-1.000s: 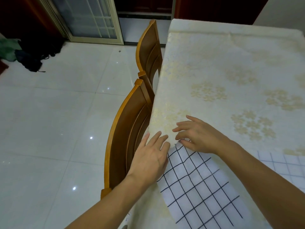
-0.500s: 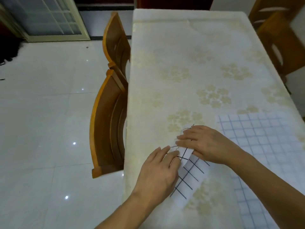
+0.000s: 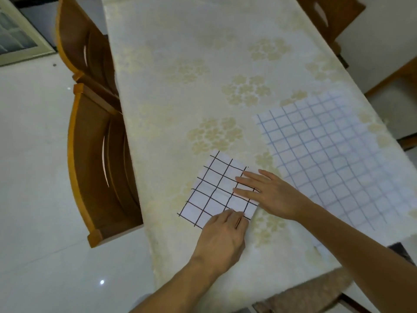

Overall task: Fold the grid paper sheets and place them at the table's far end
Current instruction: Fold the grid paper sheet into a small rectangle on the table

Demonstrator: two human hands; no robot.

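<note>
The black-grid paper [image 3: 216, 190] is folded small and lies on the counter [image 3: 180, 75] near the front edge. The right hand [image 3: 268, 195] lies flat on it with straight fingers. The left hand [image 3: 222, 236] presses its near edge with fingers bent down; it does not seem to pinch it. The blue-grid sheet [image 3: 338, 159] lies just beside, flat and not folded yet. Nothing sits at the far end, so most of the job is left.
</note>
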